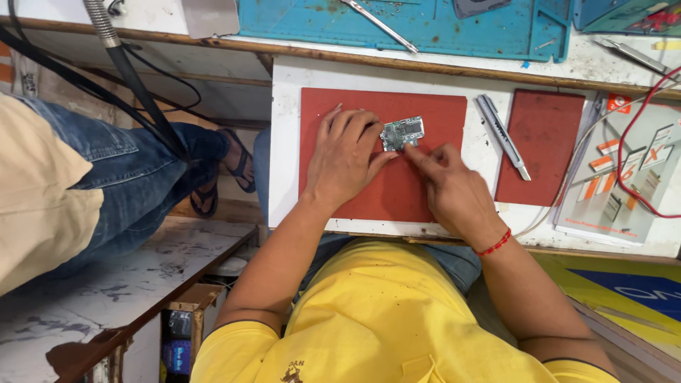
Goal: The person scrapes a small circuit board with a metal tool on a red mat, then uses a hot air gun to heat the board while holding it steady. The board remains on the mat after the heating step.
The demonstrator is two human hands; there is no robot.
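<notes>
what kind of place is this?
Likely a small electronics repair bench: left hand and right hand work a small circuit board on a red mat, with tweezers and a blue work mat nearby.

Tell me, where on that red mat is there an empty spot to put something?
The big red mat is bare along its right edge, beside the grey tool, and along the front under the wrists. The small red mat looks bare too. It is crowded in the middle, where the left hand and right hand meet at the little circuit board.

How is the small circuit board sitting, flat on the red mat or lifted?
Flat: the circuit board lies on the red mat, left hand pinning its edge.
</notes>
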